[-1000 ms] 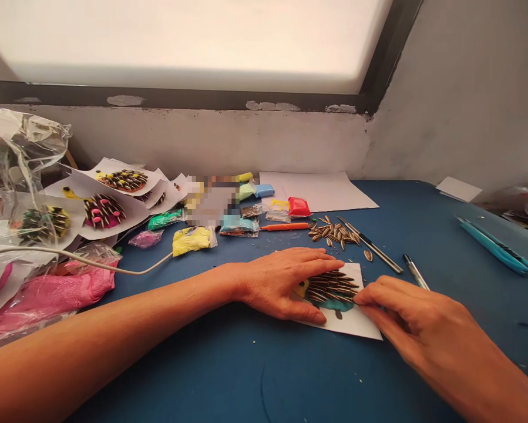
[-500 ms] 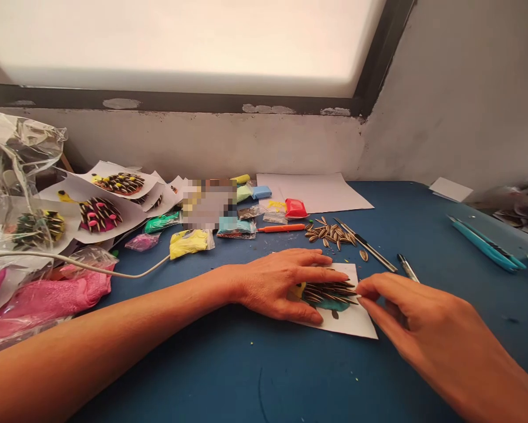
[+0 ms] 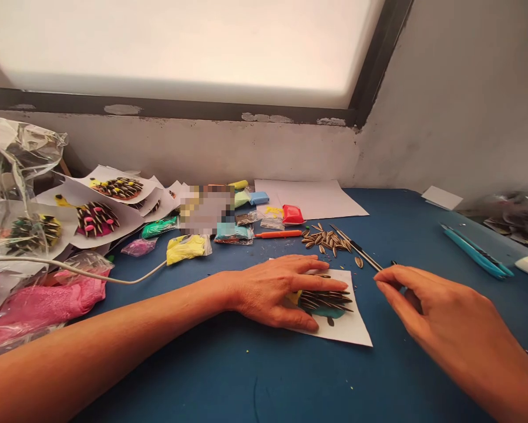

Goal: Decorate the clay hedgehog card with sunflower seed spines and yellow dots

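Observation:
My left hand lies with fingers spread across a white paper card, holding it flat. Between its fingers shows a hedgehog-like figure of teal clay with sunflower seeds stuck in it as spines. A yellow part at its left end is mostly covered by the hand. My right hand is just right of the card, apart from it, thumb and forefinger pinched together. Whether the pinch holds anything is hidden. Beyond the card lies a pile of loose striped sunflower seeds, with a single seed beside it.
A slim metal tool lies behind my right hand, with teal tweezers farther right. Clay packets, including a yellow one and a red one, line the back. Finished seed cards and a pink bag crowd the left.
My right hand has drawn back to the right, from the figure's spine tips to off the card. My left hand stays on the card. The view has tilted slightly.

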Demonstrator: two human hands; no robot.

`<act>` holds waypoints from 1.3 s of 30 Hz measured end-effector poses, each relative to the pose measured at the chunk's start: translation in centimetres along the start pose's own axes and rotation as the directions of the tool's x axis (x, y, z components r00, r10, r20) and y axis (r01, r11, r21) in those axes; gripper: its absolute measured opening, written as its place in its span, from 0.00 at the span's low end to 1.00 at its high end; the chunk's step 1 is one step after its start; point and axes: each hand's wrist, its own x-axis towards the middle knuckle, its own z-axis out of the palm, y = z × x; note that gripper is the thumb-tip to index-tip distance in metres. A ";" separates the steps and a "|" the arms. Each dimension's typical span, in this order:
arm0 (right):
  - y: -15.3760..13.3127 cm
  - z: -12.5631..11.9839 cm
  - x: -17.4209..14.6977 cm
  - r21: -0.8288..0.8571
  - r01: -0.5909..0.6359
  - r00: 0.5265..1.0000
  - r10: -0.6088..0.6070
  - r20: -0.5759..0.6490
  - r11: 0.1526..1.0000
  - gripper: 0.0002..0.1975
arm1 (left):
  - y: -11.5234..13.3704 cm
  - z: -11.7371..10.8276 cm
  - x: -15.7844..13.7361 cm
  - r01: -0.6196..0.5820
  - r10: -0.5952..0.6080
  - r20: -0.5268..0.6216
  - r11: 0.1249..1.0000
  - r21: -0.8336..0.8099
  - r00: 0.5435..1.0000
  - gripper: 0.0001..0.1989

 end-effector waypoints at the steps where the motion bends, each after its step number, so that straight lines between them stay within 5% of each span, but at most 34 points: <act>1: 0.2 0.2 0.0 -0.009 -0.001 1.000 0.001 -0.005 1.000 0.16 | 0.0 0.0 0.0 0.010 -0.010 -0.010 1.000 -0.008 1.000 0.37; 6: 1.1 1.1 0.5 -0.009 0.022 0.999 -0.022 0.026 1.000 0.17 | -0.1 0.2 -0.2 0.088 -0.089 -0.031 0.995 -0.051 0.996 0.47; 10: 0.6 1.2 2.7 -0.035 0.024 0.978 -0.016 0.207 0.999 0.14 | 0.0 0.2 -0.2 0.091 -0.094 -0.035 0.994 -0.060 0.995 0.46; 21: -2.3 3.3 7.9 -0.144 0.054 0.944 -0.004 0.329 0.988 0.09 | 0.2 -0.1 0.1 0.064 -0.068 -0.073 0.996 -0.060 0.995 0.44; 33: -0.5 1.1 5.2 -0.083 -0.012 0.968 0.032 0.249 0.996 0.10 | -0.3 0.5 -0.1 0.028 -0.034 -0.128 0.998 -0.047 0.991 0.46; 39: -0.8 -0.7 2.3 0.220 -0.075 0.985 0.038 0.169 0.973 0.15 | -0.2 0.6 -0.1 0.061 -0.069 -0.111 0.996 -0.071 0.991 0.47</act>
